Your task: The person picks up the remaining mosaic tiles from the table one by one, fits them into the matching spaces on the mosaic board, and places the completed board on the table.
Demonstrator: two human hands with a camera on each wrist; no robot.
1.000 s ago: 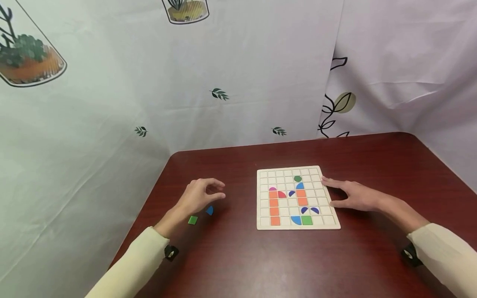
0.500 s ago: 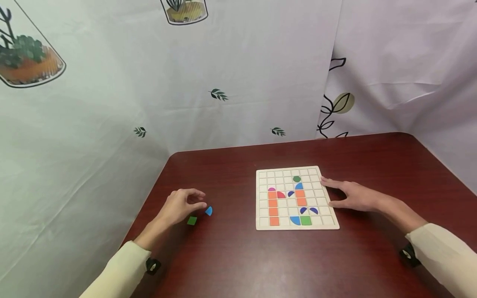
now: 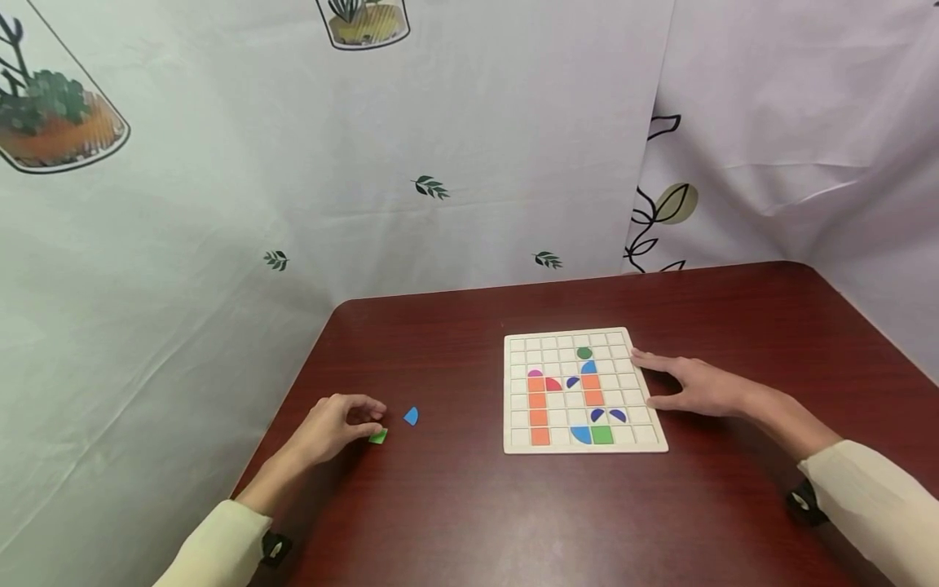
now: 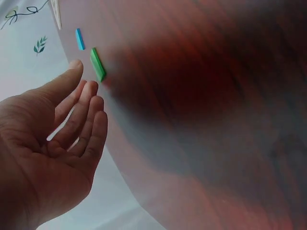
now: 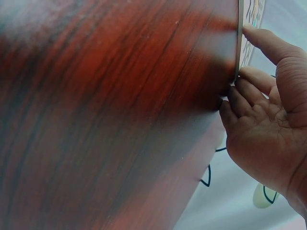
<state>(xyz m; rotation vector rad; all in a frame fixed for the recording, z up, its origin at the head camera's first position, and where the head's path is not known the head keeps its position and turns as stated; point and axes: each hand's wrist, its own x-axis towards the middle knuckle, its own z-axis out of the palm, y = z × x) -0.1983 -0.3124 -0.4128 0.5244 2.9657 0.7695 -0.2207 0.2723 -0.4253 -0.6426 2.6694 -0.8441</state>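
Observation:
A green square tile point(image 3: 378, 437) lies on the table at the left, and my left hand point(image 3: 332, 427) hovers right by it, thumb and fingers apart. In the left wrist view the green tile point(image 4: 98, 64) sits just beyond the fingertips, not between them. A blue quarter-circle tile point(image 3: 412, 416) lies a little to its right. The white grid board point(image 3: 638, 342) carries orange squares, a green square and circle, and blue, pink and red rounded pieces. At its right edge my right hand point(image 3: 700, 386) touches the board with spread thumb and fingers; the right wrist view shows fingertips against the edge.
The dark red-brown table point(image 3: 469, 522) runs under everything. Behind and to the left hangs a white cloth point(image 3: 484, 147) printed with plants. Dark wrist devices sit at both cuffs.
My left hand has moved left and down, from above the blue tile to beside the green one. The right hand stays at the board's edge.

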